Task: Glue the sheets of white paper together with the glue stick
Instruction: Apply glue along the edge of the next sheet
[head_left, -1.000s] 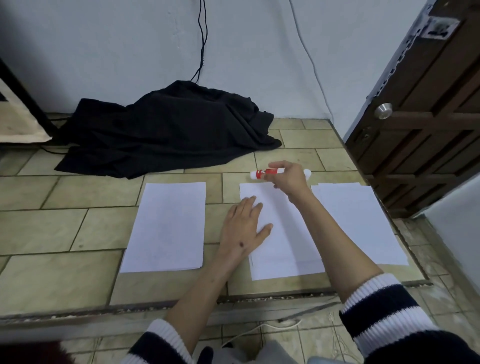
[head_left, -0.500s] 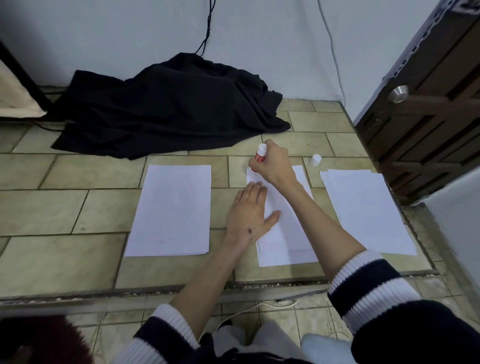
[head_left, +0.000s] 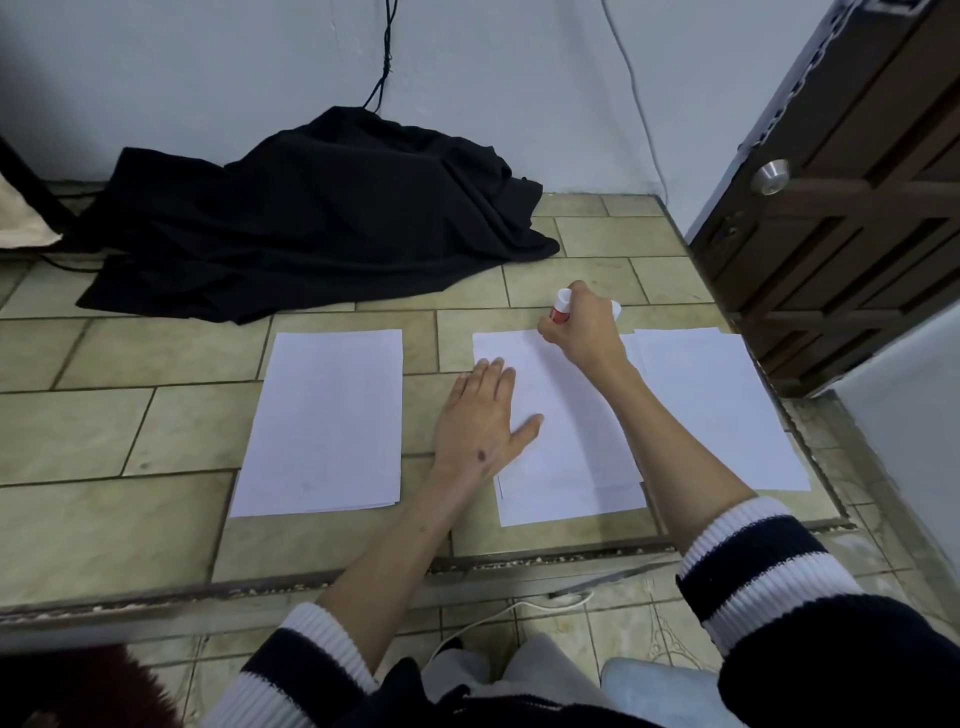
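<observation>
Three paper stacks on tiled floor. Your left hand (head_left: 485, 415) lies flat, fingers spread, on middle sheet (head_left: 566, 441); your right hand (head_left: 584, 332) fists glue stick (head_left: 561, 307) at sheet's far edge.

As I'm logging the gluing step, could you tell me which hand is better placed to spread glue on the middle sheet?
Right hand: it grips the glue stick at the middle sheet's far edge; the left hand lies flat on it.
</observation>
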